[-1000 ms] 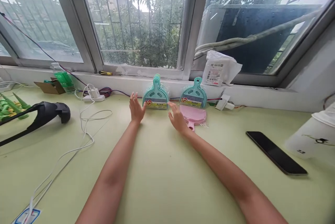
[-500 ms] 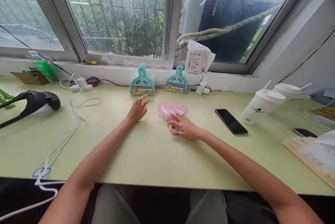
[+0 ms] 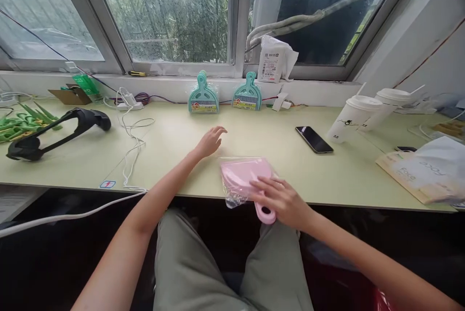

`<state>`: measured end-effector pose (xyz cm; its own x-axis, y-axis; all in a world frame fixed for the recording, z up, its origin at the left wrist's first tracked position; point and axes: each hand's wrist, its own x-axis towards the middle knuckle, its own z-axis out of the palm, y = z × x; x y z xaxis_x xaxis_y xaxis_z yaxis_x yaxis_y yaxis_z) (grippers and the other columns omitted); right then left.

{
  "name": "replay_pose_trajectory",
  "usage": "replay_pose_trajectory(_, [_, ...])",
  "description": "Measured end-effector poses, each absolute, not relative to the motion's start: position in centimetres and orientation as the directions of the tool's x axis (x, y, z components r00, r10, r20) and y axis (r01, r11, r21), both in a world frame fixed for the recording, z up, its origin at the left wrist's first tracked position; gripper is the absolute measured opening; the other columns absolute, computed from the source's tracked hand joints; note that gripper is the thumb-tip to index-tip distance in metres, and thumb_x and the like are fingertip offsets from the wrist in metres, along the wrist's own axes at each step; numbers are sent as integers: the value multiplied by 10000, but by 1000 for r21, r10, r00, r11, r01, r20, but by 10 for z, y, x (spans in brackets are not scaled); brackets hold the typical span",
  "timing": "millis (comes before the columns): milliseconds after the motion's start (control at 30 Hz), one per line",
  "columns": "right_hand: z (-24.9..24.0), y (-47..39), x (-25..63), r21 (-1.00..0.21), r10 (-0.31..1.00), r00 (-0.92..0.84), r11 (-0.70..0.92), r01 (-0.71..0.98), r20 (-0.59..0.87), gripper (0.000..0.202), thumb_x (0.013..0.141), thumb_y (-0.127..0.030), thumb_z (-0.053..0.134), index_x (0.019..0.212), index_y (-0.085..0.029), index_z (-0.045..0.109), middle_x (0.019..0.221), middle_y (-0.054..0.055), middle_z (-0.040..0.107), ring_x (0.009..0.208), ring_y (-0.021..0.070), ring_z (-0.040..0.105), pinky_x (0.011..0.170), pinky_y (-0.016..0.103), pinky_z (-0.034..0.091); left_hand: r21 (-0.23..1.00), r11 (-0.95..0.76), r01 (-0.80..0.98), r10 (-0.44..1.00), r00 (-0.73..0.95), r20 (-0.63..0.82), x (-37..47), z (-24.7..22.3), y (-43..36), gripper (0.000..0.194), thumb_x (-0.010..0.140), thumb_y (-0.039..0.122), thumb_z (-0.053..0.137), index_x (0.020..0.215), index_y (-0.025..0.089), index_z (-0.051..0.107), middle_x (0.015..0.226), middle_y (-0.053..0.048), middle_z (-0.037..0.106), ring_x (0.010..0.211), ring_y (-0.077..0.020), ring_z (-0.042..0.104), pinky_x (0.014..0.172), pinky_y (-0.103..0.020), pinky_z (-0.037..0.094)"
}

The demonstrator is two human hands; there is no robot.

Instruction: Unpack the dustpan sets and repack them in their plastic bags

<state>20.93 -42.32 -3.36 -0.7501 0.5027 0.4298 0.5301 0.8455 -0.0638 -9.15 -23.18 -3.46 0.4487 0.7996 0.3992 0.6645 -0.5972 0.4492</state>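
Overhanging the flat pale-green tabletop (image 3: 254,134), the clear-wrapped pink plastic dustpan (image 3: 240,173) is covered by the right hand (image 3: 285,202); whether gripped cannot be told. The handle (image 3: 267,219) is best clasped firmly; nothing is held by the loosely spread left hand (image 3: 211,142)!

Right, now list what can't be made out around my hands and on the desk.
All in the head view:
Part of the pink dustpan: covered by the right hand.
That hand's thumb: out of sight, so its grip is unclear.
How many green dustpans are in the left stack: the front one hides those behind.
Small print on the box: too small.
The paper bag's far side: cut off by the right edge.
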Motion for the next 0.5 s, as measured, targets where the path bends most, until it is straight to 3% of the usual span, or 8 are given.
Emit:
replay_pose_trajectory(67, [-8, -396, 210, -230, 568, -688, 819, 526, 452, 487, 860, -57, 430, 1241, -290, 623, 1359, 44, 598, 1280, 228, 534, 1002, 408, 432, 785, -464, 410, 846, 468, 256, -85, -23, -228, 437, 928, 400, 360, 1245, 189, 575, 1314, -130, 592, 1192, -272, 559, 1036, -461, 381])
replay_pose_trajectory(133, [21, -354, 208, -403, 654, -592, 757, 515, 472, 366, 892, -158, 461, 1182, -264, 656, 1226, 51, 684, 1134, 226, 632, 951, 384, 464, 964, -243, 106, 804, 578, 139, -77, -7, -224, 601, 915, 588, 288, 1275, 199, 570, 1275, -143, 628, 1124, -284, 613, 978, -457, 426])
replay_pose_trajectory(200, [45, -304, 202, -536, 727, -520, 684, 495, 448, 287, 911, -277, 485, 1115, -230, 682, 1126, 53, 722, 1045, 240, 664, 897, 362, 489, 994, -79, -79, 752, 650, 111, -67, 9, -220, 724, 850, 715, 312, 1293, 206, 574, 1250, -154, 647, 1083, -303, 637, 912, -437, 464])
replay_pose_trajectory(267, [60, -252, 193, -587, 813, -364, 580, 565, 454, 258, 897, -339, 521, 1037, -203, 690, 1029, 58, 742, 970, 254, 677, 845, 344, 494, 990, -50, -129, 764, 633, 122, -54, 19, -214, 703, 788, 713, 477, 1280, 226, 598, 1217, -139, 667, 1049, -295, 649, 846, -384, 489])
replay_pose_trajectory(367, [61, -195, 174, -525, 859, -201, 456, 718, 472, 246, 898, -373, 529, 1009, -220, 685, 974, 64, 749, 957, 268, 672, 900, 374, 454, 983, -160, -87, 822, 540, 181, -35, 18, -201, 627, 676, 462, 762, 1253, 256, 623, 1177, -93, 688, 1039, -265, 644, 813, -316, 489])
replay_pose_trajectory(433, [49, -178, 160, -473, 838, -159, 440, 763, 523, 299, 926, -382, 481, 1099, -212, 656, 1081, 96, 725, 1068, 275, 637, 1023, 431, 370, 972, -217, -89, 848, 475, 233, -27, 8, -190, 614, 592, 320, 832, 1177, 228, 670, 1104, -80, 709, 1014, -267, 646, 820, -319, 487])
replay_pose_trajectory(500, [30, -178, 150, -418, 757, -72, 435, 798, 650, 394, 964, -379, 379, 1257, -197, 569, 1290, 126, 625, 1257, 277, 518, 1125, 497, 224, 968, -222, -113, 873, 419, 249, -26, -6, -179, 549, 583, 289, 832, 1109, 198, 703, 1044, -77, 721, 974, -268, 655, 814, -327, 488])
